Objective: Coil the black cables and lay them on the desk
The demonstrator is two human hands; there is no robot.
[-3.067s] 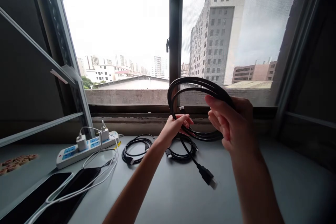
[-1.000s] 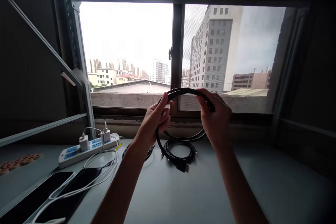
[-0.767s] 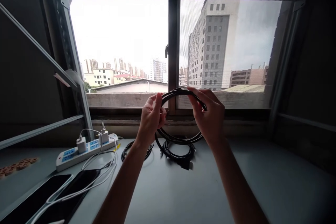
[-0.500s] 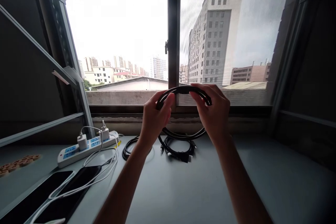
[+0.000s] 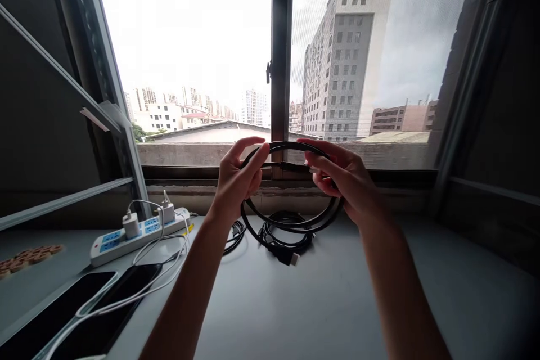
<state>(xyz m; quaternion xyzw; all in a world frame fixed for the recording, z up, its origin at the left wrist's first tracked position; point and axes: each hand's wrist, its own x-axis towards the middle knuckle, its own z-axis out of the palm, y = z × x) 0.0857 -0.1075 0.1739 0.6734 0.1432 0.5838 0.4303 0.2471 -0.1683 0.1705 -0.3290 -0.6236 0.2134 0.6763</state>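
Both hands hold up a coiled black cable (image 5: 291, 226) in front of the window. My left hand (image 5: 242, 171) pinches the left of the loop between thumb and fingers. On the right side, my right hand (image 5: 343, 177) grips the coil. A slim black plug (image 5: 295, 167) with a metal tip crosses inside the loop, its tip at my right fingers. From the loop's lower left a strand runs down to a wider black plug (image 5: 283, 256) with a pale metal end. Below, a second coiled black cable (image 5: 304, 244) lies on the table, partly hidden by the held one.
Another black cable coil (image 5: 236, 236) is partly behind my left forearm. At left are a white power strip (image 5: 120, 250) with chargers, white cables (image 5: 126, 295) and two dark phone-like slabs (image 5: 118, 304). The grey table (image 5: 270, 315) meets the window wall; metal posts (image 5: 135, 163) flank it.
My hands have moved apart and the held loop is wider. The slim plug has come away from the top of the bundle. The hanging plug has shifted left and slightly down.
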